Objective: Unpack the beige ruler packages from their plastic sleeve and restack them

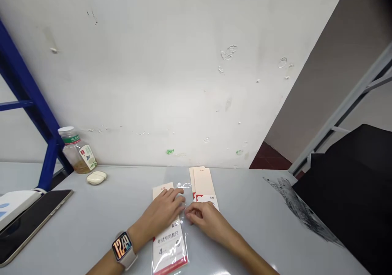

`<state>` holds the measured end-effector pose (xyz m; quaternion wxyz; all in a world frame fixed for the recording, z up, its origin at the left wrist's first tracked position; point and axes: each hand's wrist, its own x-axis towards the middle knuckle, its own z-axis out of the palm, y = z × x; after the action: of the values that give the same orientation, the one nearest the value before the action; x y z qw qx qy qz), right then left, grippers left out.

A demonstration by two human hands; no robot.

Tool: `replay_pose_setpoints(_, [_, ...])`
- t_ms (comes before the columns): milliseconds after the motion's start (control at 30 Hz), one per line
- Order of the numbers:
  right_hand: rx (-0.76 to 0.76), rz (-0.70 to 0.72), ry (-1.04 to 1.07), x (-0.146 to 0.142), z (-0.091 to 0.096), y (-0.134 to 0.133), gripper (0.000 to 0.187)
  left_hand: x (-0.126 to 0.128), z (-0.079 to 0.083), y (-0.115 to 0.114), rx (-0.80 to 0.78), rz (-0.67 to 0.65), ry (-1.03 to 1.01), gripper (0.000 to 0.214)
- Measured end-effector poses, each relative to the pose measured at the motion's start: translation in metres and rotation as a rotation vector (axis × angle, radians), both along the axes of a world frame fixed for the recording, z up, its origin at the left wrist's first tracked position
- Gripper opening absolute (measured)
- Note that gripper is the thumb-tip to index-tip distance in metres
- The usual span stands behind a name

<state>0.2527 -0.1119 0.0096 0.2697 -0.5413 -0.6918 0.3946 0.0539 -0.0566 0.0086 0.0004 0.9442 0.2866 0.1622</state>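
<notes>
here's the left hand (162,211), fingers slightly apart and laid across the clear packet (170,246), its printed card running out below them toward the wearer and its pale top poking out beyond the knuckles. over to the right hand (208,220): fingers curled in, thumb close to the index, right beside the packet's edge, and i cannot tell if they pinch anything. the pale cards (203,181) lie just beyond those right fingers, a white-and-red end nearest them. well off beyond the left fingers, to their left, a cream case (96,177) sits near a jar (78,152).
</notes>
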Motion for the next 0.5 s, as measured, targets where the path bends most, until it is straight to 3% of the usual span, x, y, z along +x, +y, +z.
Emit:
replay_pose_setpoints(200, [0.166, -0.060, -0.187, 0.012, 0.004, 0.003, 0.022, -0.009, 0.010, 0.002, -0.061, 0.053, 0.096, 0.019])
replay_pose_setpoints(300, [0.305, -0.143, -0.362, 0.021, -0.001, 0.008, 0.021, -0.007, 0.007, 0.000, -0.058, 0.173, 0.117, 0.028])
replay_pose_setpoints(400, [0.332, -0.168, -0.458, 0.029, -0.008, 0.011, 0.022, -0.009, 0.002, 0.001, -0.079, 0.294, 0.125, 0.033])
replay_pose_setpoints(500, [0.332, -0.168, -0.471, 0.031, -0.011, 0.012, 0.023, -0.017, -0.002, 0.010, -0.127, 0.332, 0.119, 0.031])
